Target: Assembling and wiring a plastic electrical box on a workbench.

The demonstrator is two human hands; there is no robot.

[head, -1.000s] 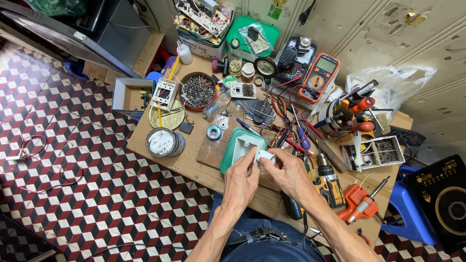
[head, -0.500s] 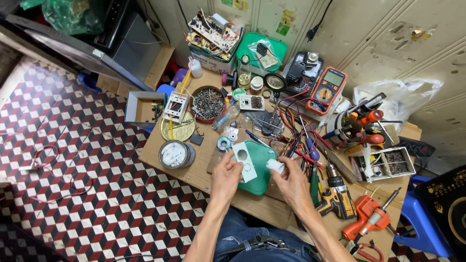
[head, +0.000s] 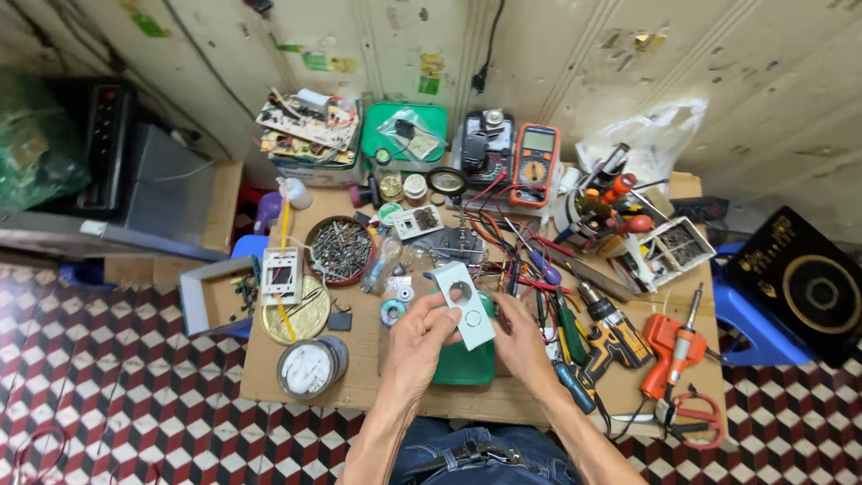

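Note:
Both my hands hold up a pale rectangular cover plate (head: 464, 303) with two round holes, tilted above the workbench. My left hand (head: 419, 339) grips its lower left edge with thumb and fingers. My right hand (head: 519, 334) supports its right side from behind. Directly beneath the plate lies a green plastic box (head: 462, 365) on the cardboard-covered bench (head: 359, 382). A small roll of tape (head: 392, 312) lies just left of my left hand.
A bowl of screws (head: 340, 250), a round tin (head: 307, 366), a multimeter (head: 535, 165), screwdrivers, a yellow drill (head: 613, 334), an orange glue gun (head: 669, 346) and tangled red and black leads crowd the bench. A green tray (head: 406, 135) and circuit boards sit at the back. A black cooktop (head: 802, 283) stands at right.
The view has tilted up towards the wall. My hands have lifted the pale plate off the green box and turned its face towards me.

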